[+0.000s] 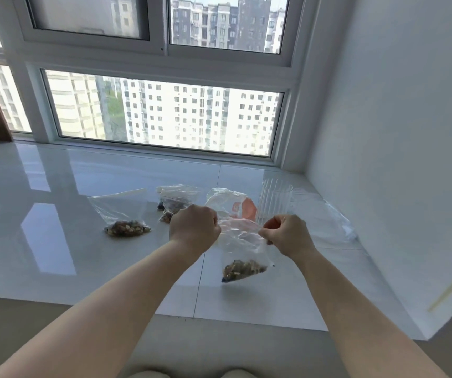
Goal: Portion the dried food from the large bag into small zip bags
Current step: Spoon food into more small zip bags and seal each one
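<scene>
You hold a small zip bag in the air above the glossy white sill, a clump of dried food sagging in its bottom corner. Your left hand and right hand each pinch one end of its top edge, fingers curled tight. The film looks thin, limp and slippery, and the load looks light, so grip along the stiffer zip strip. Two filled bags lie to the left; the large bag and a clear cup sit just behind.
</scene>
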